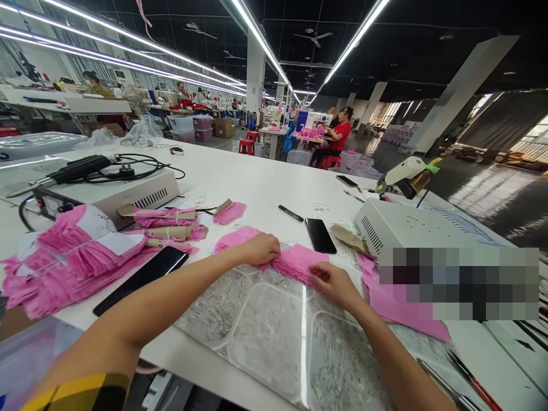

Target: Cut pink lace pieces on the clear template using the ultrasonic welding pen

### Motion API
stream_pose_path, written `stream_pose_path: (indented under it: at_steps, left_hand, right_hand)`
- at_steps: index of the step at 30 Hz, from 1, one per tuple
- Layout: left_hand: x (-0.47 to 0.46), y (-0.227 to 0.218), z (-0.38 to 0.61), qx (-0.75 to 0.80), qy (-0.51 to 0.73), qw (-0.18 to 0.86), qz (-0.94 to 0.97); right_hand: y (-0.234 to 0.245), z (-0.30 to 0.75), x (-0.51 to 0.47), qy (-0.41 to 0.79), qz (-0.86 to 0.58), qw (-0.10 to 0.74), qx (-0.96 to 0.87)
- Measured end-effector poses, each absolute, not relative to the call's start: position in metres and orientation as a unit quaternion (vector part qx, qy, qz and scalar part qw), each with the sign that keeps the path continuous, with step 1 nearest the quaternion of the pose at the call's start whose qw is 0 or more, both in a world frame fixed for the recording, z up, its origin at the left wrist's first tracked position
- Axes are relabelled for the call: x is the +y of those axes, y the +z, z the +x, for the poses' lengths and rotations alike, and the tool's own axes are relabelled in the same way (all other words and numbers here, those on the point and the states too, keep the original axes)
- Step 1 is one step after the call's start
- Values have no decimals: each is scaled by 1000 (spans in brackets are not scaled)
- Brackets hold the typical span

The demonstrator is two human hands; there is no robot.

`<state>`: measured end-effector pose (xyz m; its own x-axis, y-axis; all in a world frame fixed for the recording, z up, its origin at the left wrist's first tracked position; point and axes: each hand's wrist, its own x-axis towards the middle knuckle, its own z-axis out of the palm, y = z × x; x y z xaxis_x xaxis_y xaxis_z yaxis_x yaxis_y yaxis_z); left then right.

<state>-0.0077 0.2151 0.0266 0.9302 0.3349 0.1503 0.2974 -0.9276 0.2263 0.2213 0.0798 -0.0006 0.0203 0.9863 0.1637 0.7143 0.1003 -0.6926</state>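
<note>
My left hand (260, 249) is curled, its fingers pressed down on a stack of pink fabric pieces (295, 261) at the far edge of a clear plastic tray (274, 337). My right hand (334, 283) pinches the near right edge of the same pink stack. More pink pieces (402, 308) lie flat to the right. A big heap of bundled pink fabric (72, 257) sits at the left.
Two black phones (320, 235) (141, 278) lie on the white table (257, 182). A black marker (291, 213), two white control boxes (411, 228) (141, 194) with handheld tools, and cables stand around. Other workers sit at distant tables.
</note>
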Motion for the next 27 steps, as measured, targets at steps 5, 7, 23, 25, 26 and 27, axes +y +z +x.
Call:
stream_pose_path:
  at_steps: [5,7,23,25,26,27]
  left_hand:
    - [214,33,-9,169,90,99,976]
    - [211,36,-6,176,95,93,975]
    - [141,45,-77,162,149,51,974]
    - [130,47,-98,144,118,56,981]
    - [125,49,-106,136,95,59,984]
    - [123,52,-112,132,75,58,987]
  right_hand:
    - [0,225,80,212,-639,308,-672]
    - [3,222,79,202,-646,296,-674]
    - [11,189,28,70,-637,185,-745]
    - [10,178,12,100,-589,173,-783]
    - [10,174,7,117,-563,177,-798]
    - [10,172,6,130,-546,191,-805]
